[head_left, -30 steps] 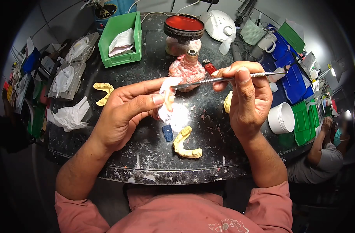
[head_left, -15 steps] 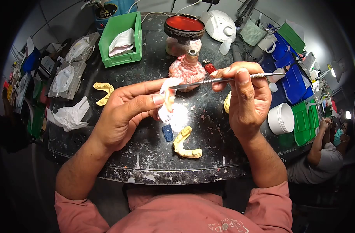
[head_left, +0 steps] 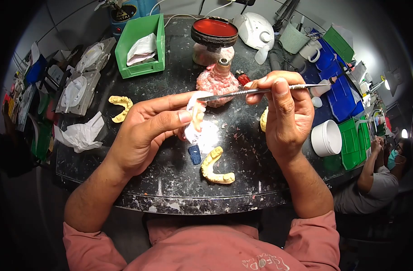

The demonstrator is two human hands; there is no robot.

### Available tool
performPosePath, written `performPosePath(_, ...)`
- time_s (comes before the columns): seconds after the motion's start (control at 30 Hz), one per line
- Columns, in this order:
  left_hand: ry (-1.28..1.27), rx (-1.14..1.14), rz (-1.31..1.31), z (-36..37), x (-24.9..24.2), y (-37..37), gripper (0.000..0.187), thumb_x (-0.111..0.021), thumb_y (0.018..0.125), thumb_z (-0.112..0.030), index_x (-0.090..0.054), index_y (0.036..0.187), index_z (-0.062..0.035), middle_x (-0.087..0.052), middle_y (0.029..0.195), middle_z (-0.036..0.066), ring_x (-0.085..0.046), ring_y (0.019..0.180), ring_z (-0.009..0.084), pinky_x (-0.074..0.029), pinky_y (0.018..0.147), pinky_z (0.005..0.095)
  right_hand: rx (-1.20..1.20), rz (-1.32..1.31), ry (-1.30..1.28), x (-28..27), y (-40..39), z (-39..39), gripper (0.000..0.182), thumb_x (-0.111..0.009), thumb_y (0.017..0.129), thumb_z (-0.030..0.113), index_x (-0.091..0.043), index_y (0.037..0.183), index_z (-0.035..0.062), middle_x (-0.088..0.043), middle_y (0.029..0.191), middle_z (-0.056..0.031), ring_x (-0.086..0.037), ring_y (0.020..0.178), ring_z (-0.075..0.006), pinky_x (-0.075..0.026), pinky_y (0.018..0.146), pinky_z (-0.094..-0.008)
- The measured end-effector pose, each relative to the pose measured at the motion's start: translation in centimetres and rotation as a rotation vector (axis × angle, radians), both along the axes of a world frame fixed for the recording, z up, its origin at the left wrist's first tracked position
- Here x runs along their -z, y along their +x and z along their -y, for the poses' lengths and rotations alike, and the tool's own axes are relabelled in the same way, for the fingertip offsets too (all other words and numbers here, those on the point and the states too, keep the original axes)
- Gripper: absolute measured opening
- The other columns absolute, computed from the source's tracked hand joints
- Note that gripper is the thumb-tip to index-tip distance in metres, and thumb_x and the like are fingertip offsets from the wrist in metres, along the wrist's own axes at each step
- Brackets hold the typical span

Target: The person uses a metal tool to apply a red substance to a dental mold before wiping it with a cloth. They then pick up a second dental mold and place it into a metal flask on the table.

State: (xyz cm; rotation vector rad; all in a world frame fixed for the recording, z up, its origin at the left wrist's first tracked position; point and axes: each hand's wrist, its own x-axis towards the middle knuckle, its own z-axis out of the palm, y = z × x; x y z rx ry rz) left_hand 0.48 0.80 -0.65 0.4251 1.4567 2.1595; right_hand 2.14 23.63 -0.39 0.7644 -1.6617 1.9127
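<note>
Between thumb and fingers, my left hand (head_left: 147,128) holds a pale dental piece (head_left: 197,115) with tooth shapes and some pink along it. My right hand (head_left: 285,110) grips a slim metal tool (head_left: 242,93), whose left end touches the top of the piece. Below the hands lie a yellow horseshoe-shaped dental cast (head_left: 211,169) and a small dark blue block (head_left: 194,154). A second yellow cast (head_left: 120,107) is left of my left hand. Part of another cast (head_left: 263,120) shows beside my right hand.
Beyond the hands stand a pink, waxy burner (head_left: 213,79) and a round red dish (head_left: 215,28). A green bin (head_left: 141,49), crumpled tissue (head_left: 82,133), white tub (head_left: 326,138) and blue trays (head_left: 337,90) are around. A masked co-worker (head_left: 373,185) sits at the right.
The tool in my right hand has shifted slightly, its left end now a little higher on the dental piece. The piece is turned slightly, showing more of its tooth shapes.
</note>
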Motion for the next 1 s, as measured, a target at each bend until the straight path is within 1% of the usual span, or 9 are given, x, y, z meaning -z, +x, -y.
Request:
performPosePath(0.07, 0.002, -0.008, 0.003, 0.02, 0.09, -0.02, 0.049, -0.060, 0.085, -0.015, -0.051, 0.127, 0.0084, -0.065, 0.102, 0.010, -0.063, 0.091, 0.0152, -0.050, 0.087, 0.0311, 0.027, -0.005, 0.020, -0.01, 0.01, -0.02, 0.015, -0.049, 0.098, 0.010, -0.055, 0.101, -0.0042, -0.061, 0.094, -0.0127, -0.063, 0.080, -0.0169, -0.051, 0.075, -0.0281)
performPosePath(0.13, 0.016, 0.027, -0.030, 0.20, 0.44, -0.20, 0.046, -0.060, 0.089, -0.017, -0.052, 0.128, 0.0062, -0.066, 0.105, 0.010, -0.062, 0.092, 0.0125, -0.048, 0.081, 0.0263, -0.031, 0.021, -0.008, 0.10, 0.08, -0.14, 0.015, -0.049, 0.098, 0.009, -0.055, 0.101, -0.0045, -0.061, 0.094, -0.0129, -0.063, 0.079, -0.0170, -0.051, 0.075, -0.0282)
performPosePath(0.27, 0.016, 0.033, -0.027, 0.22, 0.40, -0.15, 0.046, -0.060, 0.089, -0.017, -0.053, 0.128, 0.0061, -0.066, 0.104, 0.010, -0.062, 0.092, 0.0125, -0.048, 0.081, 0.0265, -0.043, 0.024, -0.014, 0.03, 0.15, -0.09, 0.015, -0.049, 0.098, 0.009, -0.055, 0.100, -0.0048, -0.061, 0.094, -0.0128, -0.062, 0.079, -0.0169, -0.051, 0.075, -0.0287)
performPosePath(0.33, -0.010, 0.002, 0.003, 0.15, 0.10, -0.04, 0.050, -0.060, 0.085, -0.016, -0.050, 0.127, 0.0092, -0.065, 0.103, 0.011, -0.063, 0.092, 0.0158, -0.051, 0.088, 0.0314, -0.009, 0.035, 0.000, -0.03, 0.13, -0.02, 0.015, -0.048, 0.098, 0.009, -0.055, 0.099, -0.0046, -0.061, 0.094, -0.0127, -0.062, 0.079, -0.0169, -0.051, 0.076, -0.0292)
performPosePath(0.47, -0.007, 0.008, 0.008, 0.20, 0.17, -0.10, 0.049, -0.059, 0.085, -0.016, -0.050, 0.127, 0.0091, -0.065, 0.104, 0.012, -0.064, 0.092, 0.0160, -0.051, 0.088, 0.0315, -0.055, 0.044, -0.011, 0.03, 0.14, -0.14, 0.016, -0.047, 0.098, 0.009, -0.055, 0.099, -0.0043, -0.061, 0.093, -0.0124, -0.062, 0.079, -0.0164, -0.050, 0.076, -0.0290)
performPosePath(0.57, -0.007, 0.001, 0.003, 0.18, 0.14, -0.09, 0.049, -0.059, 0.085, -0.015, -0.050, 0.127, 0.0094, -0.065, 0.104, 0.012, -0.064, 0.092, 0.0162, -0.051, 0.087, 0.0316, 0.045, 0.064, -0.016, -0.04, 0.13, 0.08, 0.015, -0.047, 0.098, 0.009, -0.056, 0.099, -0.0038, -0.061, 0.092, -0.0119, -0.061, 0.079, -0.0165, -0.050, 0.076, -0.0288)
performPosePath(0.67, 0.001, 0.006, 0.015, 0.22, 0.15, -0.11, 0.049, -0.059, 0.085, -0.015, -0.050, 0.127, 0.0098, -0.065, 0.103, 0.013, -0.064, 0.092, 0.0163, -0.051, 0.087, 0.0312, -0.032, 0.083, -0.034, -0.04, 0.10, -0.10, 0.016, -0.047, 0.098, 0.010, -0.056, 0.098, -0.0035, -0.061, 0.091, -0.0117, -0.061, 0.079, -0.0163, -0.050, 0.076, -0.0287)
performPosePath(0.73, 0.021, 0.021, -0.003, 0.26, 0.20, -0.11, 0.046, -0.060, 0.090, -0.018, -0.052, 0.127, 0.0077, -0.066, 0.102, 0.011, -0.062, 0.090, 0.0132, -0.048, 0.081, 0.0267, -0.011, 0.067, -0.023, -0.04, 0.05, -0.08, 0.016, -0.047, 0.098, 0.010, -0.056, 0.098, -0.0034, -0.061, 0.091, -0.0118, -0.061, 0.078, -0.0164, -0.050, 0.076, -0.0289)
performPosePath(1.0, 0.022, 0.020, 0.010, 0.38, 0.33, -0.18, 0.047, -0.059, 0.090, -0.018, -0.051, 0.128, 0.0078, -0.066, 0.103, 0.012, -0.063, 0.091, 0.0137, -0.049, 0.082, 0.0277, -0.024, 0.098, -0.033, 0.11, 0.04, -0.24, 0.017, -0.047, 0.098, 0.011, -0.055, 0.098, -0.0033, -0.060, 0.092, -0.0128, -0.061, 0.078, -0.0172, -0.051, 0.075, -0.0296)
